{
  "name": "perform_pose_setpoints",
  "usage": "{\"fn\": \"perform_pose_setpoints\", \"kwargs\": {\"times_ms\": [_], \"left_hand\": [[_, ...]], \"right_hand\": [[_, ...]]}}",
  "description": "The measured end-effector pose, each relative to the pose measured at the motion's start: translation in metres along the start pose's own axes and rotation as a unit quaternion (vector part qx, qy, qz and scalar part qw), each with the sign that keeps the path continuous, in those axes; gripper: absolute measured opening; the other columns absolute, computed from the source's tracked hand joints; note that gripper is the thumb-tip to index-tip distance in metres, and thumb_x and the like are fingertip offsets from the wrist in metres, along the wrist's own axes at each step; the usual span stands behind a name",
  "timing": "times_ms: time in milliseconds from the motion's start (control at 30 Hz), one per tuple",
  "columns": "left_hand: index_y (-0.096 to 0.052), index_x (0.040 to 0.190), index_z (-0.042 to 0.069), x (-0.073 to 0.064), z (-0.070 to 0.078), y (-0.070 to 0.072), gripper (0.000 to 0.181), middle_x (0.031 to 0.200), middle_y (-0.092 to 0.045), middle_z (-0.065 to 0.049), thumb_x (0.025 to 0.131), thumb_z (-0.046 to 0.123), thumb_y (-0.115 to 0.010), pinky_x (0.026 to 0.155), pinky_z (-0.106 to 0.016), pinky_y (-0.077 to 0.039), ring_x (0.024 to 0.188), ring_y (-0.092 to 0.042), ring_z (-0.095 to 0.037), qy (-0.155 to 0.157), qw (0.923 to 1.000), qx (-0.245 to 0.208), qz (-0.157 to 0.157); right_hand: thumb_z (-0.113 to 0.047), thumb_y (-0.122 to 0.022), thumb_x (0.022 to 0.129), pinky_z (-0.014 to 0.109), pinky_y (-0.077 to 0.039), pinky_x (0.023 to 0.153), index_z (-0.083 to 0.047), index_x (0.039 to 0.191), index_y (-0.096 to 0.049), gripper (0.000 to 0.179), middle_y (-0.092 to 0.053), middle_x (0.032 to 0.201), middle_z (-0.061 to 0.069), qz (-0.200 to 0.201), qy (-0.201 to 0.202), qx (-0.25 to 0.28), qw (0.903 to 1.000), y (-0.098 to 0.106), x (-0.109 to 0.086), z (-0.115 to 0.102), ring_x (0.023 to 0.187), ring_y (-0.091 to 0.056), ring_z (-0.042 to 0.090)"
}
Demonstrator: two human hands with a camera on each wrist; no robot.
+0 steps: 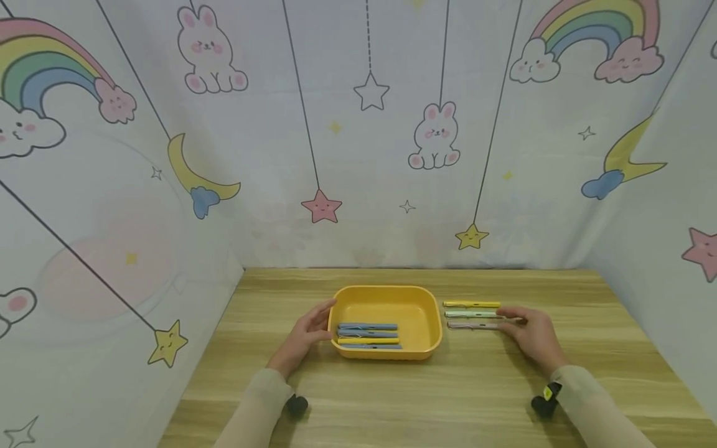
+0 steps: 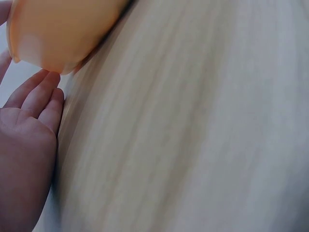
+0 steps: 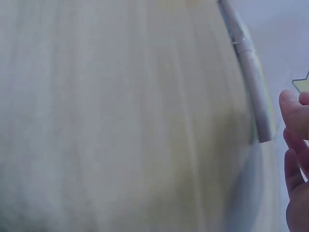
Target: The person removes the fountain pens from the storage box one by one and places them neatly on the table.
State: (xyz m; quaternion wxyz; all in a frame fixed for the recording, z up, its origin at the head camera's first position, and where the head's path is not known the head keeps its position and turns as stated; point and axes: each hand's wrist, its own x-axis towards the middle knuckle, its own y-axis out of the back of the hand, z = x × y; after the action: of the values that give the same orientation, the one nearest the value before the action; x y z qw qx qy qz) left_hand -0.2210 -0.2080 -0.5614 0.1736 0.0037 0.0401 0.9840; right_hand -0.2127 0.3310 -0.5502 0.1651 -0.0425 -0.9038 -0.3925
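Observation:
A yellow plastic tray sits on the table with several blue pens and one yellow pen at its left end. My left hand rests against the tray's left side, fingers fairly straight along the wall. To the right of the tray lie three capped pens side by side: a yellow one, a mint green one and a pale pink one. Over their right ends is my right hand, thumb and fingers extended. In the right wrist view its fingers stand apart from the pink pen.
The wood-grain table runs back to a white curtain printed with rabbits, stars and rainbows, which also hangs on both sides. A black wrist camera hangs at the left cuff, another at the right.

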Motion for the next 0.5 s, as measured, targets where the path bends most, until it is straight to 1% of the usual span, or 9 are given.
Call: {"fn": "perform_pose_setpoints", "kwargs": {"times_ms": [100, 200, 333, 500], "left_hand": [[-0.044, 0.161, 0.025, -0.001, -0.001, 0.0, 0.071, 0.166, -0.04, -0.013, 0.097, 0.007, -0.071, 0.124, -0.052, -0.03, 0.151, -0.042, -0.034, 0.002, 1.0, -0.001, -0.002], [-0.043, 0.161, 0.024, -0.002, -0.001, 0.001, 0.071, 0.166, -0.04, -0.013, 0.097, 0.007, -0.071, 0.124, -0.052, -0.03, 0.151, -0.042, -0.034, 0.0, 1.0, 0.001, -0.004], [-0.043, 0.161, 0.024, -0.002, 0.001, 0.001, 0.071, 0.166, -0.04, -0.013, 0.097, 0.007, -0.071, 0.124, -0.052, -0.03, 0.151, -0.041, -0.034, -0.004, 1.0, 0.001, -0.003], [-0.043, 0.161, 0.022, -0.001, 0.002, -0.001, 0.072, 0.166, -0.04, -0.014, 0.097, 0.007, -0.071, 0.124, -0.051, -0.031, 0.151, -0.042, -0.035, -0.004, 1.0, 0.001, -0.002]], "right_hand": [[-0.014, -0.08, 0.094, 0.026, -0.058, 0.081, -0.008, 0.124, -0.078, 0.03, -0.076, 0.121, 0.015, -0.011, -0.01, 0.009, 0.9998, 0.003, 0.002, -0.006, 0.106, -0.072, 0.038], [-0.015, -0.076, 0.097, 0.038, -0.062, 0.085, -0.006, 0.13, -0.074, 0.034, -0.074, 0.127, 0.017, -0.027, -0.021, 0.023, 0.9991, 0.002, 0.006, -0.017, 0.112, -0.071, 0.041], [-0.012, -0.075, 0.098, 0.048, -0.06, 0.092, -0.003, 0.135, -0.07, 0.039, -0.072, 0.131, 0.018, -0.046, -0.024, 0.049, 0.9975, -0.004, 0.012, -0.039, 0.119, -0.068, 0.043], [-0.009, -0.076, 0.097, 0.049, -0.057, 0.098, -0.002, 0.136, -0.069, 0.04, -0.071, 0.133, 0.019, -0.062, -0.024, 0.091, 0.9936, -0.015, 0.018, -0.066, 0.123, -0.067, 0.041]]}}
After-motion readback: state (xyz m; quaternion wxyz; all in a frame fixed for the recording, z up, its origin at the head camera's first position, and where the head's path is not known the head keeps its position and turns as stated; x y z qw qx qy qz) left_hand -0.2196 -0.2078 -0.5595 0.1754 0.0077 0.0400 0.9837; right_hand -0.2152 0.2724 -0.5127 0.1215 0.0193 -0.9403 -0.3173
